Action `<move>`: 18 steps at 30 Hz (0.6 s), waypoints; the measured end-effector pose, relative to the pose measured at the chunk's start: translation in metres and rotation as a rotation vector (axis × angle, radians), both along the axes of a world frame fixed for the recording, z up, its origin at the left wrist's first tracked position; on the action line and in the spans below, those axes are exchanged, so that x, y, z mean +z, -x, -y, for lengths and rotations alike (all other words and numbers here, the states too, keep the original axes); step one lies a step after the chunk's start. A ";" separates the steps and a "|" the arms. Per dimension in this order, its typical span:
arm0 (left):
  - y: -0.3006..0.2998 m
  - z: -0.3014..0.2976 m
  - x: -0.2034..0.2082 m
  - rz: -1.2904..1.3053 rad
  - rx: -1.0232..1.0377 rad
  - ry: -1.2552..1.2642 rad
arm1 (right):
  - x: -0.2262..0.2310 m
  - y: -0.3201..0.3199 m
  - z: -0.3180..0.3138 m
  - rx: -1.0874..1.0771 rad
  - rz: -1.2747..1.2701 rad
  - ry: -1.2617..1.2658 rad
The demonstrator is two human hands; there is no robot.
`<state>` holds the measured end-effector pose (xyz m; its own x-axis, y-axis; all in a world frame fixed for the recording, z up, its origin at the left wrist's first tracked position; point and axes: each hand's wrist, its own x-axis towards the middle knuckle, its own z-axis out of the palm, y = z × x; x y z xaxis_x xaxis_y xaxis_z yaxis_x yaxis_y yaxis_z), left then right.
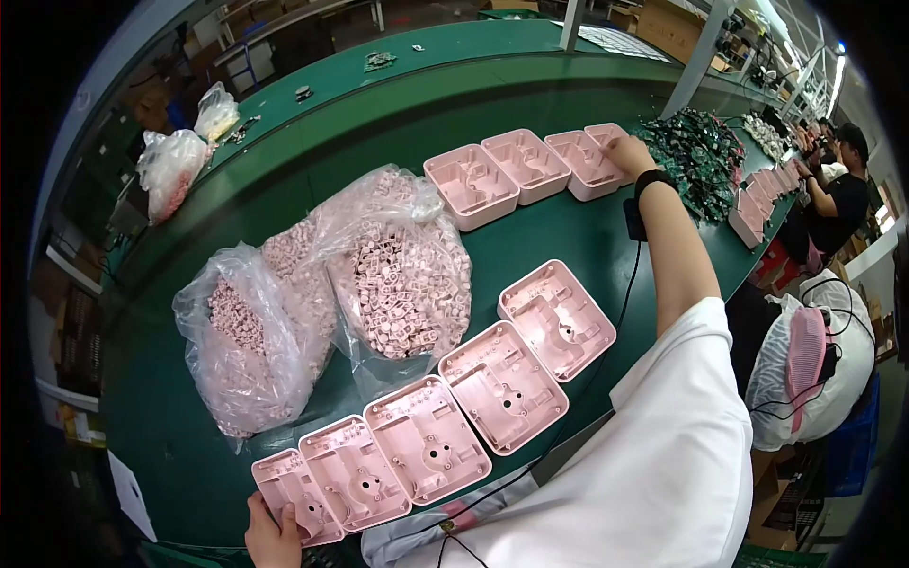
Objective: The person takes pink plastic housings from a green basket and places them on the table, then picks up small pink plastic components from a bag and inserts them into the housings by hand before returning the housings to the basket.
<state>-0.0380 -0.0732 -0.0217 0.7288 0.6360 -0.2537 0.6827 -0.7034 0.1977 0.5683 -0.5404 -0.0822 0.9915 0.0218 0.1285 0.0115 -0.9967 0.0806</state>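
A row of several open pink plastic housings (426, 450) runs along the near edge of the green table, with posts and holes inside. At the row's left end my left hand (273, 538) is closed on the end housing (301, 502), thumb over its rim. My right arm stretches to the far side, where a second row of pink housings (473, 185) stands. There my right hand (627, 159) is closed at the rim of the last housing (603, 134); its fingertips are partly hidden. A black band with a cable circles my right wrist.
Clear bags of small pink parts (402, 284) lie between the rows, another bag (246, 341) to their left. Dark green circuit boards (696, 161) are heaped at the far right, beside more pink housings (757, 204). A person (838, 189) sits beyond. A black cable crosses the near side.
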 end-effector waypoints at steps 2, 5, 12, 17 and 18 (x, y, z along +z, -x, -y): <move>0.000 0.005 0.008 0.024 0.055 0.077 | 0.025 0.023 -0.028 0.022 0.046 -0.202; 0.001 0.004 0.009 0.040 0.076 0.132 | 0.069 0.130 -0.060 0.500 0.259 -0.373; -0.003 -0.012 0.010 0.069 0.001 0.182 | 0.054 0.391 -0.128 0.915 -0.117 -0.323; -0.002 -0.013 0.009 0.070 -0.049 0.205 | 0.025 0.409 -0.113 0.870 0.017 -0.315; 0.000 -0.013 0.006 0.101 -0.074 0.195 | 0.022 0.411 -0.110 0.872 0.036 -0.297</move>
